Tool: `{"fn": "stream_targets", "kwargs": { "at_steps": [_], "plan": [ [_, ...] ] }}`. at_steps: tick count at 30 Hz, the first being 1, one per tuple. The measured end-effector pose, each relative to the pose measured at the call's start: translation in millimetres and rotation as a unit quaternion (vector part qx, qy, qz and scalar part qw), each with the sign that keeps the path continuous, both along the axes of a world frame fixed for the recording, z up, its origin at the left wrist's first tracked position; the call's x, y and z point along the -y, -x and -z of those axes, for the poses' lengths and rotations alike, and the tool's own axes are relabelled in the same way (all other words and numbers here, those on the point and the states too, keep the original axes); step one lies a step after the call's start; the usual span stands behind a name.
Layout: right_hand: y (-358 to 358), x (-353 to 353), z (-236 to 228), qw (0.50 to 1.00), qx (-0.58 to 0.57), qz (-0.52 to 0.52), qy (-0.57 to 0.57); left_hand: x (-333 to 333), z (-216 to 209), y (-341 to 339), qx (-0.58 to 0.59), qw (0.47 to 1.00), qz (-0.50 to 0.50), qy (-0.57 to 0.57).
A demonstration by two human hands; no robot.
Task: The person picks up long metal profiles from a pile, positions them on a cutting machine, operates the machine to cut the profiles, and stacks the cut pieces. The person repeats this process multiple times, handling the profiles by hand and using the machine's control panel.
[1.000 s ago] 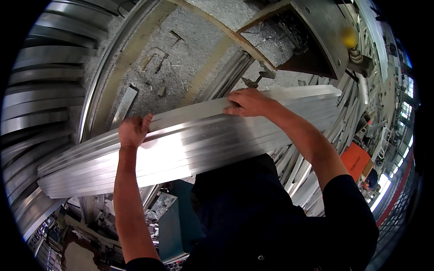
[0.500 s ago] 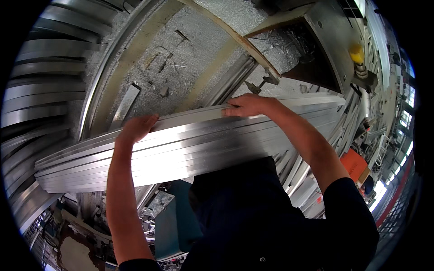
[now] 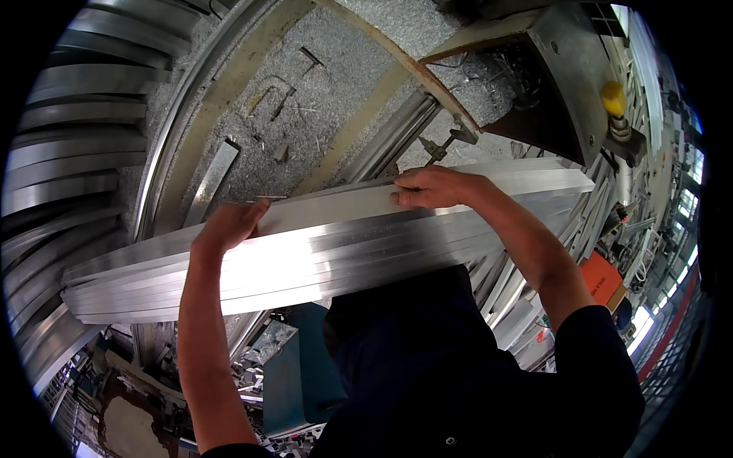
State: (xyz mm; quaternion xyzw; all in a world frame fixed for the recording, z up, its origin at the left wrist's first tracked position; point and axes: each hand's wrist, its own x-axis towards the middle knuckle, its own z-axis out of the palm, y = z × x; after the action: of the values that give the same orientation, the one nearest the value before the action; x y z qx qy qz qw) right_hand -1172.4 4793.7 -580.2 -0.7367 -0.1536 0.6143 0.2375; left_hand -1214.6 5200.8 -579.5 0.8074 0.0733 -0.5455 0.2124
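A stack of long, shiny aluminium bars (image 3: 328,263) lies crosswise in front of my body, its bars side by side. My left hand (image 3: 229,225) is closed over the far edge of the farthest bar, left of the middle. Its thumb rests on top, and the other fingers are mostly hidden. Farther right, my right hand (image 3: 431,188) grips the same bar's far edge, thumb and a fingertip showing on the near face. This farthest bar (image 3: 328,211) is tilted a little against the others, with its broad pale face showing.
Beyond the stack, metal chips cover a bed (image 3: 336,91) with loose offcuts (image 3: 212,182). A metal housing with a dark opening (image 3: 527,114) and a yellow knob (image 3: 612,98) stand at far right. More bars (image 3: 84,114) fill the left. A teal box (image 3: 301,374) sits near my body.
The farthest bar has turned under my hands, so more of its broad face shows. My right hand appears slightly farther right. The surroundings have shifted slightly in view.
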Motion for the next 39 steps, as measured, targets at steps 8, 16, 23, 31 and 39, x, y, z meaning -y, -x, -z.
{"fn": "stream_targets", "kwargs": {
  "at_steps": [8, 16, 23, 31, 39],
  "plan": [
    [-6.8, -9.9, 38.0, 0.997, -0.021, 0.041, 0.063, 3.7, -0.5, 18.4, 0.135, 0.990, 0.044, 0.022],
    [5.3, -13.3, 65.2, 0.992, 0.106, 0.029, 0.056, -2.4, 4.4, 37.1, 0.304, 0.948, 0.049, 0.082],
    [12.0, -13.4, 68.2, 0.995, 0.063, 0.036, 0.066, -6.6, 17.0, 40.2, 0.346, 0.934, 0.062, 0.061],
    [8.9, 2.6, 44.0, 0.994, 0.068, -0.004, 0.085, 0.8, 8.4, 21.5, 0.047, 0.992, 0.100, -0.065],
    [13.5, 14.3, 71.6, 0.993, 0.098, 0.065, 0.014, -29.0, -8.2, 44.1, 0.242, 0.956, 0.160, 0.033]
  ]
}}
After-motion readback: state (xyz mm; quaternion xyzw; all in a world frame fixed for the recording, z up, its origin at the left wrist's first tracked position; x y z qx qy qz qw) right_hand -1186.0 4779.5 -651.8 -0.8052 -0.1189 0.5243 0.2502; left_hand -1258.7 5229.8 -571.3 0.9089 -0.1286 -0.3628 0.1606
